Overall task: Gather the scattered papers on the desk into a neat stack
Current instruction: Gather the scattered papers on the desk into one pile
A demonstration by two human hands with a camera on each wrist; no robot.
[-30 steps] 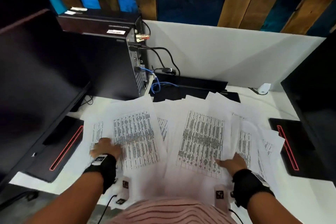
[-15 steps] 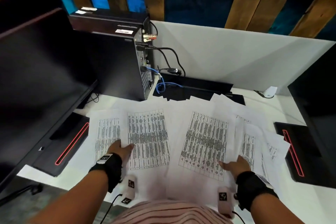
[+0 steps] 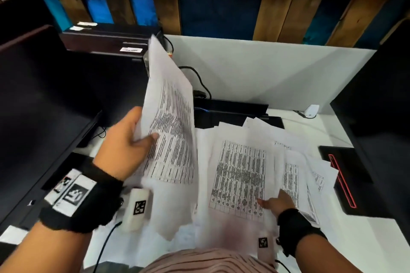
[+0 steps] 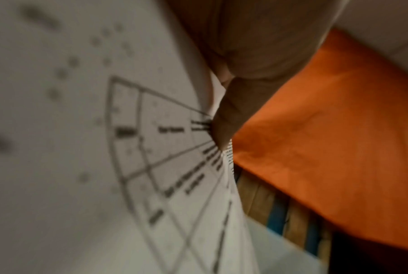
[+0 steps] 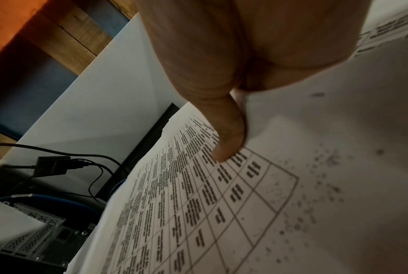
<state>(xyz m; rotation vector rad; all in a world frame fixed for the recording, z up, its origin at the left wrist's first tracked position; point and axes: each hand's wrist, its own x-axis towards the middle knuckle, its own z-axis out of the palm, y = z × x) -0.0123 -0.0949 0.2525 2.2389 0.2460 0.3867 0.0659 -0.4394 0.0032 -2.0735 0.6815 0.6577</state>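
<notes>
Printed table sheets lie spread and overlapping on the white desk (image 3: 377, 239). My left hand (image 3: 131, 139) grips a lifted bunch of sheets (image 3: 170, 131) at its left edge, thumb on the printed face, and holds it tilted upright above the desk's left side. The left wrist view shows the thumb (image 4: 228, 118) pressed on that paper (image 4: 104, 148). My right hand (image 3: 275, 203) is low at the near right on the centre sheet (image 3: 239, 175), thumb on top, fingers hidden under overlapping paper. In the right wrist view the thumb (image 5: 224, 129) pinches the sheet (image 5: 198, 204).
A black monitor (image 3: 40, 99) and a computer case (image 3: 111, 51) stand at the left. Another monitor (image 3: 381, 117) with a red-lined base (image 3: 341, 175) stands at the right. A black box (image 3: 230, 111) with cables sits behind the papers, before a white divider (image 3: 266, 73).
My left hand has taken hold of the left sheets and raised them off the desk, tilted up. My right hand has stayed low on the centre sheet, near the front edge.
</notes>
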